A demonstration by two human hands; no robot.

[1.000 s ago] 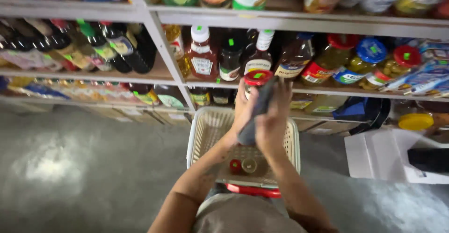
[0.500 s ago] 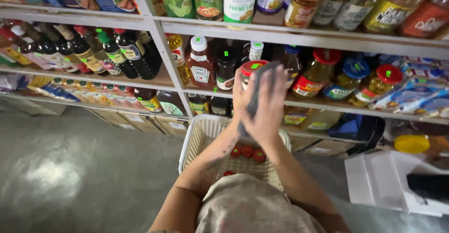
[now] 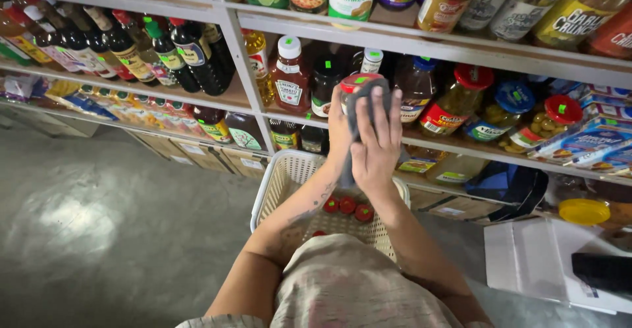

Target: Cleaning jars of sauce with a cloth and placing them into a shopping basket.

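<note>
Centre of frame, just above the middle: both hands raised together in front of the shelf. Left hand point(image 3: 340, 130) wraps the far side of a red-lidded jar point(image 3: 356, 84), its grip closed round the jar body. Right hand point(image 3: 376, 145) lies flat over a dark grey cloth point(image 3: 366, 104), fingers spread and pressing the cloth against the near side of the jar. The jar sits between the two hands, lid uppermost, with a small green sticker on the lid; the body is mostly covered by cloth and fingers.

Directly below the hands: a cream plastic basket point(image 3: 284, 180) holding several more red-lidded jars point(image 3: 347, 205), seen from above.

Behind: metal shelf point(image 3: 421, 44) across the top of frame, lined with sauce bottles and jars. Dark bottles point(image 3: 178, 55) stand at upper left. A yellow lid point(image 3: 583, 211) lies at lower right.
</note>
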